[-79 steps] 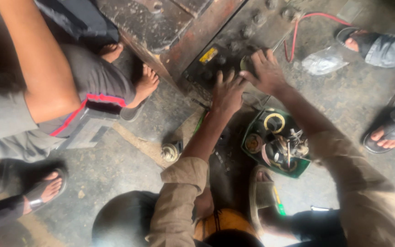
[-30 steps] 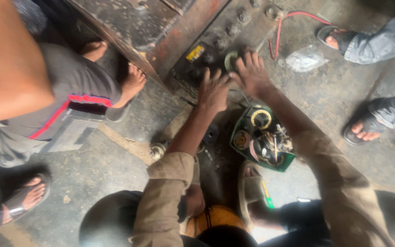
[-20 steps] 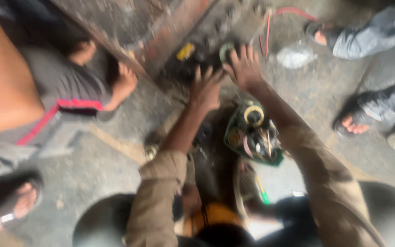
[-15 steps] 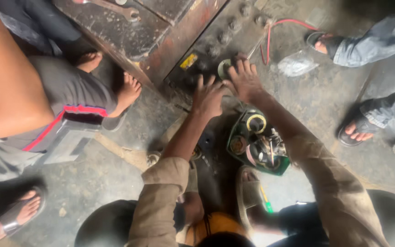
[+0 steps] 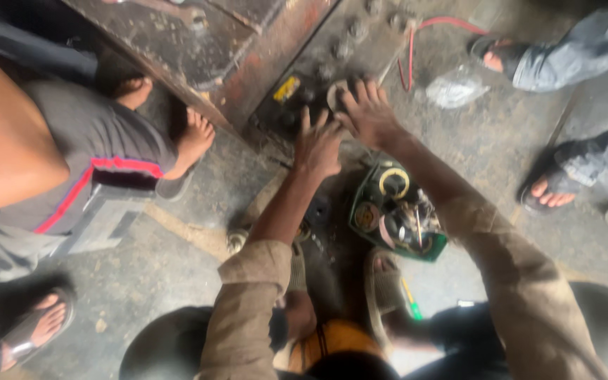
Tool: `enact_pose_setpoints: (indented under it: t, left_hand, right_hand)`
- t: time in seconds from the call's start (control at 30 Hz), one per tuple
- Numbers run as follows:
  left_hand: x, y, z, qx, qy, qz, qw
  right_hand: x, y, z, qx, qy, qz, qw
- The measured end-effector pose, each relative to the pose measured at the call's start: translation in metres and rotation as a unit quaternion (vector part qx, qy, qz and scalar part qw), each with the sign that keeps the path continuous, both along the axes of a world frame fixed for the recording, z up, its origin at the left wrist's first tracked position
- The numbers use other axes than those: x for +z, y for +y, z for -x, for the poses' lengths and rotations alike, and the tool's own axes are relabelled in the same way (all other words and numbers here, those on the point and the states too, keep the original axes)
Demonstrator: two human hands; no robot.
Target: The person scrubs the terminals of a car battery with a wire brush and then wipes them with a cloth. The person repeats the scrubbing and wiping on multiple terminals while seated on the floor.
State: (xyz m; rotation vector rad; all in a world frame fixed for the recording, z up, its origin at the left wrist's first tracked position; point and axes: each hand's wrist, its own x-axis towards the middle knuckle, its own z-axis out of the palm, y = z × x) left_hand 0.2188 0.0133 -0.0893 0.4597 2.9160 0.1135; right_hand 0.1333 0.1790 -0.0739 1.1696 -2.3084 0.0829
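On the floor at far left a bystander crouches, a bare foot (image 5: 193, 138) well apart from the work. The left hand (image 5: 318, 144) lies flat and open, fingers spread, pressed against the dark lower panel (image 5: 297, 105) of the rusty machine body (image 5: 248, 42), just below a small yellow label (image 5: 286, 89). Just right of it the right hand (image 5: 369, 112) is also open, its fingertips touching a pale round fitting (image 5: 336, 93) on the same panel; neither hand grips anything.

My reading is that the step in hand is feeling out or steadying that fitting. The next move likely calls for closing the right fingers around it while the left braces the panel.

Below the right wrist sits a green tray (image 5: 436, 250) of small parts and rings, near enough to reach. Farther right a red wire (image 5: 411, 49) runs down the machine, with a crumpled plastic bag (image 5: 455, 89) and 2 sandalled feet beyond.
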Motion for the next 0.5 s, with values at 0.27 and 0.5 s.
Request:
enact_pose_setpoints:
  t: [0.27,0.5]
  left_hand:
    - [0.008,0.0,0.0,-0.002,0.077,-0.058,0.995]
    - [0.011,0.0,0.001,0.003,0.049,-0.067,0.997]
  right_hand:
    - [0.012,-0.006,0.017,-0.177,-0.263,-0.147,0.937]
    - [-0.003,0.022,0.029,-0.048,-0.054,-0.054,0.996]
